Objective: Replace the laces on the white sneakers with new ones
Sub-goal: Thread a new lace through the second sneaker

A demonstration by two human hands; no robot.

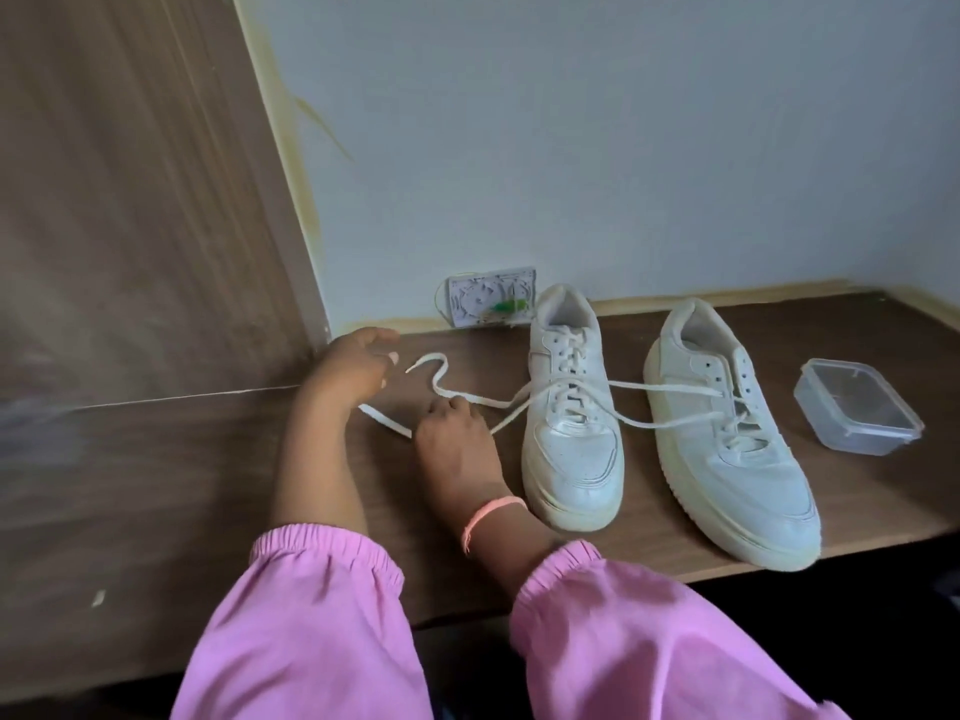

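While two white sneakers stand side by side on the brown wooden table (597, 553), toes toward the near edge, a white lace (561, 394) runs leftward from the right sneaker (727, 449), across the left sneaker (571, 407), onto the tabletop. The right hand (457, 449) rests on the lace left of the shoes, fingers curled down over it. The left hand (358, 363), farther left, hovers with fingers loosely spread beside the lace's looping free end, gripping nothing. A clear plastic container (857, 407) sits at the far right.
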